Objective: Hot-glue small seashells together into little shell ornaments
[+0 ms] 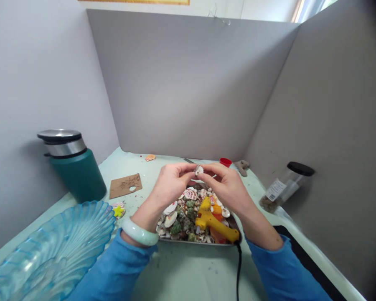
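Note:
A small whitish shell [199, 170] is pinched between the fingertips of my left hand [173, 180] and my right hand [227, 183]. Both hands are closed on it, raised over the far side of a metal tray [203, 243]. Heaped in the tray are shells, among them a red-and-white striped shell [191, 193], and greenish stones [176, 227]. A yellow glue gun [217, 228] lies across the right part of the heap, and its black cord [239, 267] runs down toward me. The far edge of the tray is hidden behind my hands.
To the left stand a blue shell-shaped dish [59, 251] and a green bottle [78, 175], with a brown card [125, 185] beyond. A red cup [225, 161] is at the back. A tilted clear jar [285, 186] with a black lid is at right. Grey panels [188, 83] enclose the table.

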### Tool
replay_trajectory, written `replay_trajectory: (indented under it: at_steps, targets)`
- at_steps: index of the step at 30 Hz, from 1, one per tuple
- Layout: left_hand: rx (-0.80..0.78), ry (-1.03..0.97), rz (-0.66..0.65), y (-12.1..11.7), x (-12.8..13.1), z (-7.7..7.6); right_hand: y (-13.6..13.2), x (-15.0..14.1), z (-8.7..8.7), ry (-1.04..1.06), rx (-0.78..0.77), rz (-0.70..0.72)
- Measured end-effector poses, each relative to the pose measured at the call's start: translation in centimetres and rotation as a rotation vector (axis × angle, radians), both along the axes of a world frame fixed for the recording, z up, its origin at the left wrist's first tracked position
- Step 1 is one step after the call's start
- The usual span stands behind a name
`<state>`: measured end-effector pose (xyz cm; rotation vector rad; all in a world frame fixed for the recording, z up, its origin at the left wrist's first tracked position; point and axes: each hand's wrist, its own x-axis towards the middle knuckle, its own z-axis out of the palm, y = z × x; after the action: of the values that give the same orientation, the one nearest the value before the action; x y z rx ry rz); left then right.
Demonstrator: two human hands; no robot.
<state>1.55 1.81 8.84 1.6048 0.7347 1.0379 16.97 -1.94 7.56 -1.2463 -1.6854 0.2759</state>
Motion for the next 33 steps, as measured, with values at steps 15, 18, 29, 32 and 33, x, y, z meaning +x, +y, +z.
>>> replay_trajectory:
  at_steps: [15,18,29,32,33]
  targets:
    - [-0.036,-0.121,0.026,0.0,0.3,-0.2,-0.2,-0.6,0.3,0.131,-0.023,-0.027]
    - [-0.05,-0.151,0.013,-0.1,0.6,-0.4,-0.3,-0.7,0.3,0.139,-0.037,-0.054]
    - [-0.141,-0.215,0.011,-0.2,1.2,-1.2,0.0,-0.7,-0.8,-0.143,0.092,-0.149]
    - [-0.131,-0.186,0.09,0.1,1.2,-1.2,0.1,-0.5,-1.0,-0.119,0.091,-0.139]
    - [-0.112,-0.168,0.106,0.2,1.2,-1.2,0.1,-0.5,-1.0,-0.106,0.098,-0.138]
